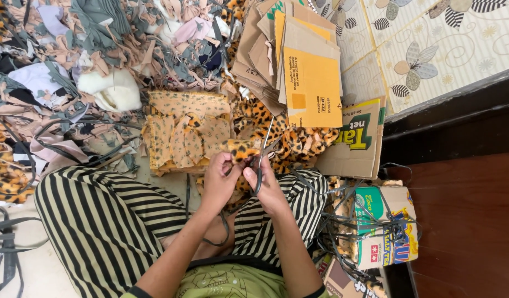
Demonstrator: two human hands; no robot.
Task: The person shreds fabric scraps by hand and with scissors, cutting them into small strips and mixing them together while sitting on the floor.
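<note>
Floor w/ fabric scraps [72, 60] heaped over far-left corner, mostly peach, grey and leopard print. White fluffy wad [113, 91] next, then stack of cut yellow-orange pieces [180, 135] beside it. Left hand [218, 179] pinching small leopard-print piece [240, 150] abt mid-floor, over striped trouser knees. Right hand [268, 185] closed round scissors [264, 149], blades open some, right against that piece. Flattened cardboard [298, 66] stacked behind, by patterned mat [442, 49]. Taped-up box [384, 226] near right knee. Dark red floor [469, 221] at far right edge.
</note>
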